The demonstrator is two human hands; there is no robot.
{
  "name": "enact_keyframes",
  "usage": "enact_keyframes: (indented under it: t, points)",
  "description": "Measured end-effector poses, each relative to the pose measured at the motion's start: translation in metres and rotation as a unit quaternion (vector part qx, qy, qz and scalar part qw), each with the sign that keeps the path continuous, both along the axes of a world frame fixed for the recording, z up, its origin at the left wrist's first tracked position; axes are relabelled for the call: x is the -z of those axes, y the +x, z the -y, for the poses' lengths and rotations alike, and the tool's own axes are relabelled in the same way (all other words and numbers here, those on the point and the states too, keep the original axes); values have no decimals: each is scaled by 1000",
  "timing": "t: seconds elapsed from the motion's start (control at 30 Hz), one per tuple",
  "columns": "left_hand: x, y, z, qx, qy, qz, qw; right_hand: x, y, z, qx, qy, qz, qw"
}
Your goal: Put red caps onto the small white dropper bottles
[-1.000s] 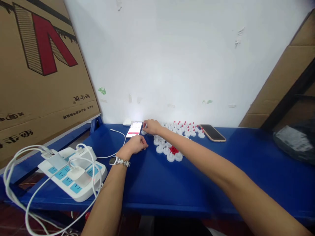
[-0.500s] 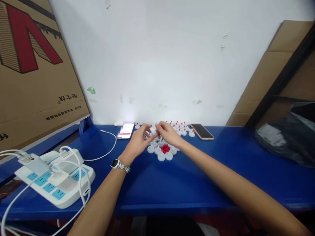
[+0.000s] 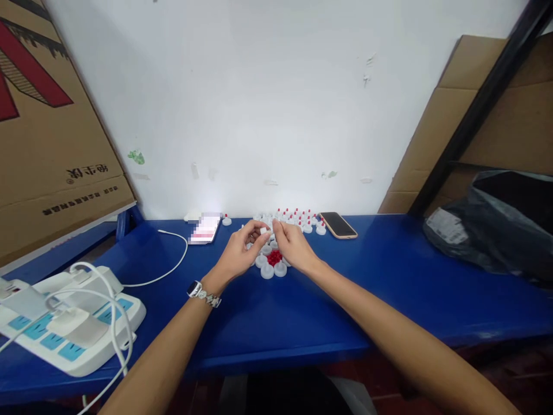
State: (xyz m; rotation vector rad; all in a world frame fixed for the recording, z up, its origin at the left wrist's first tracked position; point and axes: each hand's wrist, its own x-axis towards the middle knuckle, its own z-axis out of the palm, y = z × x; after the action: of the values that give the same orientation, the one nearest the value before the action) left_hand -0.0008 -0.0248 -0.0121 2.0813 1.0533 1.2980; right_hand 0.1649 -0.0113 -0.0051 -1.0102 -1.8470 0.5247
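Note:
Between the thumb and fingers of my left hand (image 3: 237, 251) is a small white nozzle cap (image 3: 264, 230), tilted on its side. My right hand (image 3: 296, 246) is closed in a pinch just right of that cap; whatever its fingertips hold is hidden. Below both hands lies a little heap of red tips (image 3: 274, 257), ringed by white nozzle caps (image 3: 266, 271). Behind my right hand stand several white caps with red tips on top (image 3: 307, 227), partly covered by the hand.
A lit phone (image 3: 205, 229) lies left of the hands, and a dark-screened phone (image 3: 338, 225) lies right. A white power strip (image 3: 82, 351) with looping cables occupies the blue table's (image 3: 276, 328) left side. At right sits a dark plastic bag (image 3: 488, 225). A cardboard box (image 3: 56, 150) stands left.
The head view has shifted right, so everything sits further left. My left hand still holds the white cap; the right hand's fingers have turned and now curl more tightly beside it.

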Motion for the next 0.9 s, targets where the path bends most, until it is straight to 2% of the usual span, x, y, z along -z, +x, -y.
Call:
enact_keyframes:
  t: [0.17,0.3,0.37,0.43,0.53,0.6,0.7,0.77,0.8,0.87,0.9]
  points:
    - [-2,1,-6,86,-100,99,986,-2,-1,4,-16,18,-5,1000]
    - [-2,-2,-8,124,-156,121,972,-2,0,4,-34,36,-10,999]
    - [-3,-4,-7,102,-117,96,983,0,0,2,-30,27,-19,999]
    - [-4,-6,-4,54,-24,40,997,4,-1,-1,-27,-5,-39,999]
    - [-6,-8,1,14,112,-47,992,9,-3,-6,-49,-70,-77,993]
    - [-7,-9,2,17,143,-73,987,11,-3,-9,-63,-93,-92,989]
    - [-8,-15,-2,-3,99,-27,995,9,5,-13,-58,-86,-97,990]
    - [-7,-23,-8,-34,46,75,996,5,16,-16,-22,-56,-93,994]
    - [-6,-28,-11,-29,26,111,993,3,22,-17,3,-38,-80,996]
    - [-4,-34,-15,-7,-23,95,995,2,31,-18,25,-12,-15,999]
    - [-3,-35,-15,7,-35,73,997,3,33,-18,16,-2,34,999]
